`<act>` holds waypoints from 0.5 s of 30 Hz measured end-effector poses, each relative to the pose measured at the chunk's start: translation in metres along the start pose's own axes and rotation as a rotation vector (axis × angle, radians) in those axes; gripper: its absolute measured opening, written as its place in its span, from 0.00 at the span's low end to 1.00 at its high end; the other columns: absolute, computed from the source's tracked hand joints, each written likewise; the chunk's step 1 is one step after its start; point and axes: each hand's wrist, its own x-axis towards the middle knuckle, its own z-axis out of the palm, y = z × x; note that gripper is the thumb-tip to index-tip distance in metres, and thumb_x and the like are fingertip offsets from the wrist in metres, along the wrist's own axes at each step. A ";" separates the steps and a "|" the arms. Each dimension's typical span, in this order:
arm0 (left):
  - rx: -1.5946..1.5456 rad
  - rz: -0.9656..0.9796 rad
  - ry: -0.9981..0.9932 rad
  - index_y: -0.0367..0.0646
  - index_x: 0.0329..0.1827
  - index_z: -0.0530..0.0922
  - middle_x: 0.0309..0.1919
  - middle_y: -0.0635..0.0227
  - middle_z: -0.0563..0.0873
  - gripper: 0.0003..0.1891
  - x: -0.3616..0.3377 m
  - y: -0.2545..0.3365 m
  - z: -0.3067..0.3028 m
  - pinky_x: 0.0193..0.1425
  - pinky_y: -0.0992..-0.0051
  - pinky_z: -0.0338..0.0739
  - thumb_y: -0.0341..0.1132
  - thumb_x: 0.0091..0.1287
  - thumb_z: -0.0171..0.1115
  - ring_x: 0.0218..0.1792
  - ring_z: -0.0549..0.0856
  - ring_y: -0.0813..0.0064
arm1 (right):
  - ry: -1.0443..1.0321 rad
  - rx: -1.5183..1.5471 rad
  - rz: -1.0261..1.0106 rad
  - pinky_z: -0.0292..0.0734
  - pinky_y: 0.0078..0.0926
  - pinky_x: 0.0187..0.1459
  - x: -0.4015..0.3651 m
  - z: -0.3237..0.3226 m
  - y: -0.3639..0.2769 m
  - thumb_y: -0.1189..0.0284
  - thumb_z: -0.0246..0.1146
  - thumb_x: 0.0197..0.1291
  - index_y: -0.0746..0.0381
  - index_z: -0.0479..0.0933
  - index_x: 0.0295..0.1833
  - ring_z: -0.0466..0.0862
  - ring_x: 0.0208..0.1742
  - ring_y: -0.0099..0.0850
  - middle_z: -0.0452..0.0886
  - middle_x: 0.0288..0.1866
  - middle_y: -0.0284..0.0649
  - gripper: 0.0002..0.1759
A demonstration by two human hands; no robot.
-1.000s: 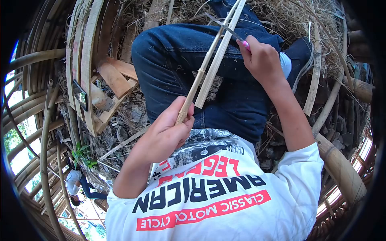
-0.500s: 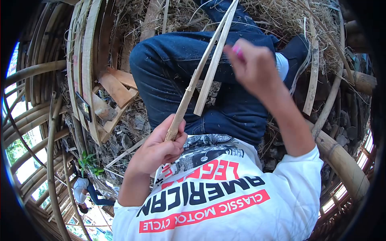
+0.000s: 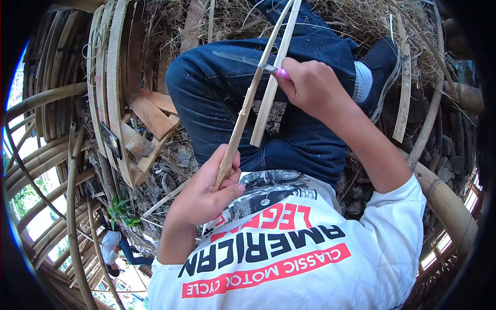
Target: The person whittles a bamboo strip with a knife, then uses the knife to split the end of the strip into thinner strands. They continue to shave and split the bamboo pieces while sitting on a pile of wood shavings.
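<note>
In the head view my left hand [image 3: 209, 181] is wrapped round the near end of a pale bamboo strip [image 3: 239, 124], which slants up across my jeans. My right hand [image 3: 318, 90] grips a knife [image 3: 282, 74] by its pink handle. The thin blade points left and crosses the held strip partway up its length. Beside that strip runs a second split bamboo strip [image 3: 265, 111]. Both draw close together toward the top of the view, and the second one's squared end lies over my lap.
Sawn planks [image 3: 114, 77] and wooden offcuts [image 3: 151, 113] stand to the left, with a dark phone-like object [image 3: 110, 139] against them. Dry shavings [image 3: 356, 23] cover the ground ahead. A thick bamboo pole [image 3: 444, 201] lies at right. Another person [image 3: 111, 250] appears far lower left.
My right hand has come slightly left and down, turning so that the knife blade now shows across the strip. The strips' far ends have shifted a little left; my left hand keeps its hold.
</note>
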 end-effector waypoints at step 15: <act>-0.156 -0.105 -0.069 0.44 0.48 0.64 0.26 0.79 0.63 0.16 -0.013 -0.004 -0.002 0.30 0.84 0.60 0.22 0.62 0.60 0.27 0.63 0.89 | 0.199 -0.256 0.120 0.74 0.50 0.30 0.046 -0.009 0.108 0.58 0.57 0.68 0.64 0.73 0.29 0.80 0.31 0.57 0.77 0.24 0.56 0.21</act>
